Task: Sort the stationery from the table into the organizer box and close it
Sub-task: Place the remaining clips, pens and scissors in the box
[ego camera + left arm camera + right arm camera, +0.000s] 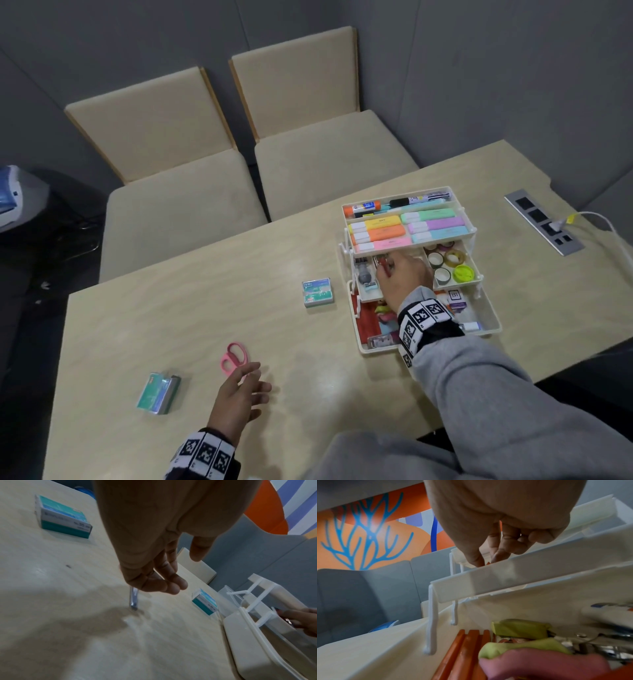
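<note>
Scissors (pixel 234 357) lay on the desk (pixel 171 325): light, rigid, best lifted by the pink loops. Left hand (pixel 239 397) hovered, fingers apart; right hand (pixel 404 277) pinched a red item (pixel 383 266).

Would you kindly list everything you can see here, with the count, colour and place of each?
organizer box: one, white, tiers open, right part of table
highlighters: about seven, pastel, top tier
tape rolls: several, mixed colours, middle tier, right compartment
green disc: one, beside the rolls
staple boxes: two, teal and white, on table left of organizer
scissors: one pair, pink handles, on table by left hand
table: one, pale wood
chairs: two, beige, behind table
socket strip: one, grey, table's far right
left hand: open, over the scissors
right hand: in middle tier, pinching a red item
</note>
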A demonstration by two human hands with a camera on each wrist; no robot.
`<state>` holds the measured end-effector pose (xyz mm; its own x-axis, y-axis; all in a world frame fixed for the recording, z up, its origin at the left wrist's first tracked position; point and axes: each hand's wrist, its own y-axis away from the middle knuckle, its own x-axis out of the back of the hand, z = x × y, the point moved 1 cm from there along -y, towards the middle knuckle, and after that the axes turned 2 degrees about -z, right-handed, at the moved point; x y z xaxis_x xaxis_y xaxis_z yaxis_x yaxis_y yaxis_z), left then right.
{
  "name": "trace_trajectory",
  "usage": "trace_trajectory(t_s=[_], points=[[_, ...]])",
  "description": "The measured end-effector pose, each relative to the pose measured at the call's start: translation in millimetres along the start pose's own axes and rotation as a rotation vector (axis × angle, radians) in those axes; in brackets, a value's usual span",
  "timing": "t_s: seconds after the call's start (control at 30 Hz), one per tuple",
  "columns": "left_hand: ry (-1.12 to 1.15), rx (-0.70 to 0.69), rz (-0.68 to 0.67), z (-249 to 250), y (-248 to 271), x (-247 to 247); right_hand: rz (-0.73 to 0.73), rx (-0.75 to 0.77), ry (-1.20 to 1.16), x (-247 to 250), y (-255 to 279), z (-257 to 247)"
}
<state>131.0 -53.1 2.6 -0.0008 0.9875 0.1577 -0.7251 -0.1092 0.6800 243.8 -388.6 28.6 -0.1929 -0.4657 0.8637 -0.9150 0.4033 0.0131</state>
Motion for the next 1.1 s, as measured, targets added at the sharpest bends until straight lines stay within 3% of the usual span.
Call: trace_trajectory(t_s=[0.23, 0.4, 0.47, 0.57, 0.67, 0.73, 0.83, 1.0, 1.1], points=[[-0.071, 0.051, 0.158, -17, -7, 14, -0.042, 0.113, 0.009, 1, 4, 14], [-0.459, 0.064, 0.211, -55, -13, 41, -0.033, 0.384, -0.189, 13, 15, 6], [-0.644, 0.071, 0.249, -68, -5, 47, -0.097, 0.521, -0.249, 6, 31, -11], [-0.756, 0.107, 0.233, -82, 2, 54, -0.357, 0.609, -0.247, -22, 55, -36], [-0.781, 0.105, 0.205, -82, -1, 60, -0.777, 0.645, -0.024, -55, 81, -58], [-0.816, 0.077, 0.187, -73, -11, 64, -0.961, 0.619, 0.130, -78, 100, -61], [-0.939, -0.028, 0.149, -48, -36, 67, -1.057, 0.536, 0.293, -105, 124, -45], [-1.239, -0.300, 0.045, -6, -76, 62, -1.052, 0.405, 0.368, -103, 145, -19], [-1.431, -0.353, -0.095, 3, -91, 51, -1.007, 0.295, 0.367, -96, 149, -10]])
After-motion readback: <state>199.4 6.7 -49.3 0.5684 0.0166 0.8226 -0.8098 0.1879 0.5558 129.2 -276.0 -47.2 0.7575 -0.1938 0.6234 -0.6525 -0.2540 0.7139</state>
